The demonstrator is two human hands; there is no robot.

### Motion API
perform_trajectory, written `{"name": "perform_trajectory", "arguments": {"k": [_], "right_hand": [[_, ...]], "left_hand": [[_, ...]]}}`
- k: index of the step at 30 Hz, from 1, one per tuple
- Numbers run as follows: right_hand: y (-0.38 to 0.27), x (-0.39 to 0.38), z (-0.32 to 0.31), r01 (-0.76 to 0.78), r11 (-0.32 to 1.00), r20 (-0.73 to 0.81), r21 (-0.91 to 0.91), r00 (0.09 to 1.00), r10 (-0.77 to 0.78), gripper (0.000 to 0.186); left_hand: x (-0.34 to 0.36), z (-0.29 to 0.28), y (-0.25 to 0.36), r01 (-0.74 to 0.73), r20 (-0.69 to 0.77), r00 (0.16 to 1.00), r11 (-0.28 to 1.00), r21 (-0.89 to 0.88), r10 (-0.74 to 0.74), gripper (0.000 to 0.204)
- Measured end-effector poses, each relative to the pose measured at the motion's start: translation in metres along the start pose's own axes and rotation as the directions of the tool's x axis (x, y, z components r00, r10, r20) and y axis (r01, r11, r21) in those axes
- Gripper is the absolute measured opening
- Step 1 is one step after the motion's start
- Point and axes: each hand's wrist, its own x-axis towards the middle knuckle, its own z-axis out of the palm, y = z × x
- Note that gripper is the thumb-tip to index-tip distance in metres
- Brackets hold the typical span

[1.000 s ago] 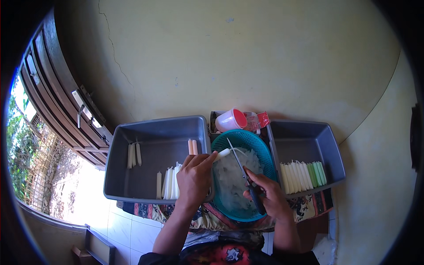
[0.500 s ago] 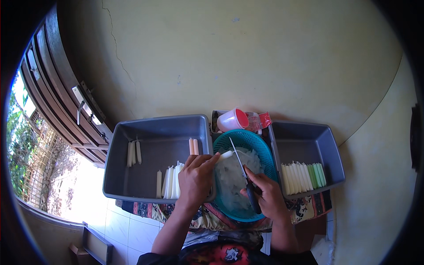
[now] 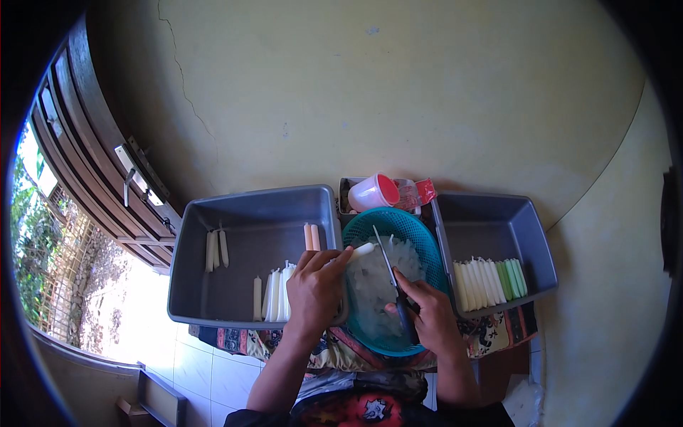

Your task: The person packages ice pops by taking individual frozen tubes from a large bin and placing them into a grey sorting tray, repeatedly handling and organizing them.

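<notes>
My left hand (image 3: 313, 288) is closed around a white candle (image 3: 361, 251), whose end sticks out past my fingers over a teal mesh basket (image 3: 429, 257). A knife (image 3: 385, 255) with a long thin blade and black handle is gripped in my right hand (image 3: 432, 317). The blade points up and away, just right of the candle's end. Under both hands, pale translucent wax scraps (image 3: 377, 292) fill much of the basket. Close to my left hand, a row of white candles (image 3: 276, 295) stands in a large grey bin (image 3: 249, 196).
More white candles (image 3: 216, 249) and two peach candles (image 3: 311, 237) lie in the left bin. A second grey bin (image 3: 491, 203) holds cream candles (image 3: 478, 285) and green candles (image 3: 512, 279). Behind the basket sits a pink-and-white cup (image 3: 373, 192). An open door (image 3: 107, 142) is at left.
A thin curved strip that reached from the candle's end past the blade no longer shows there. The knife blade has shifted slightly right and nearer. My left hand keeps its hold on the candle.
</notes>
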Motion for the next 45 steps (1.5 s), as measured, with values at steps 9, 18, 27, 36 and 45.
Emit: {"name": "perform_trajectory", "arguments": {"k": [9, 18, 27, 36, 45], "right_hand": [[0.006, 0.000, 0.003, -0.047, 0.976, 0.014, -0.212, 0.999, 0.051, 0.068], [0.031, 0.004, 0.028, -0.207, 0.845, 0.061, -0.494, 0.961, 0.271, 0.065], [0.019, 0.004, 0.021, -0.158, 0.847, 0.138, -0.508, 0.955, 0.262, 0.063], [-0.053, 0.084, 0.017, 0.268, 0.963, 0.067, -0.018, 0.961, -0.267, 0.054], [-0.088, 0.179, 0.106, 0.304, 0.892, 0.094, 0.334, 0.931, -0.352, 0.039]], "left_hand": [[-0.001, 0.000, -0.002, 0.012, -0.007, 1.000, 1.000, -0.017, -0.012, 0.042], [-0.001, -0.002, -0.002, 0.073, -0.010, 0.997, 0.996, -0.051, -0.073, 0.041], [-0.002, -0.004, -0.006, 0.095, -0.037, 0.994, 0.991, -0.089, -0.099, 0.040], [-0.002, -0.053, -0.021, 0.200, -0.097, 0.972, 0.970, -0.136, -0.214, 0.044], [-0.006, -0.087, -0.066, 0.330, -0.103, 0.934, 0.935, -0.130, -0.343, 0.043]]}}
